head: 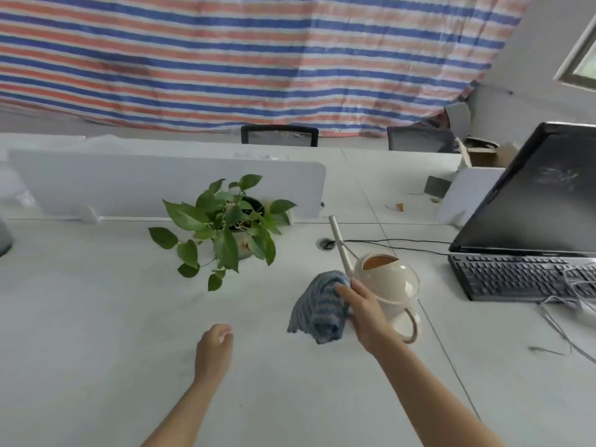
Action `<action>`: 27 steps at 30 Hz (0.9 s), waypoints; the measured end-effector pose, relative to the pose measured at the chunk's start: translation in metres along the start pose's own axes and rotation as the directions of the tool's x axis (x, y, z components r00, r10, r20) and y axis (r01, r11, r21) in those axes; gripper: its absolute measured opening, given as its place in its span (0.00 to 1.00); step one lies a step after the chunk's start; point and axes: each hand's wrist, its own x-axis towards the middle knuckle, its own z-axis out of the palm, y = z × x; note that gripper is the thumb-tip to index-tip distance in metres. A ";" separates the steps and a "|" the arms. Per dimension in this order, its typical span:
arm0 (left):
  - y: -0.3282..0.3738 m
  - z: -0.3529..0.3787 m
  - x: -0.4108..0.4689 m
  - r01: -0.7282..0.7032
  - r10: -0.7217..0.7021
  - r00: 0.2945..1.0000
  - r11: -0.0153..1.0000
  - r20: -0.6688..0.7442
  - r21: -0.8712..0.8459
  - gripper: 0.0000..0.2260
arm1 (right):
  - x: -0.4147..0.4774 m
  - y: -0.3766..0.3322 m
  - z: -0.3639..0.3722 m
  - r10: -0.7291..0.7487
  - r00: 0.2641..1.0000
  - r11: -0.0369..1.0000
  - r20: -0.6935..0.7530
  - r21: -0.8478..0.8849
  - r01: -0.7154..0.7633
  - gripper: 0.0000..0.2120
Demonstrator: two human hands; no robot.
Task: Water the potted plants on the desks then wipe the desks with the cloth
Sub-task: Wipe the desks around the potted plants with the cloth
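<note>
Your left hand (214, 348) hung loosely curled, empty; your right hand (361, 312) gripped the bunched cloth (314, 309) over the desk (96, 317), its length running away from you, just left of the watering can (392, 285).

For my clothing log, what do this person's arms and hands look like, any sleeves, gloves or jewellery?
Both forearms are bare to the picture's edge, with no sleeves showing. The left hand and right hand wear no gloves, and no watch, ring or bracelet shows on either.
</note>
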 end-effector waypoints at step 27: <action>-0.029 0.054 0.080 -0.045 0.208 0.967 0.706 -0.147 0.707 0.28 | 0.286 0.074 0.073 -0.199 0.931 0.554 -0.305 -0.819 -0.149 0.31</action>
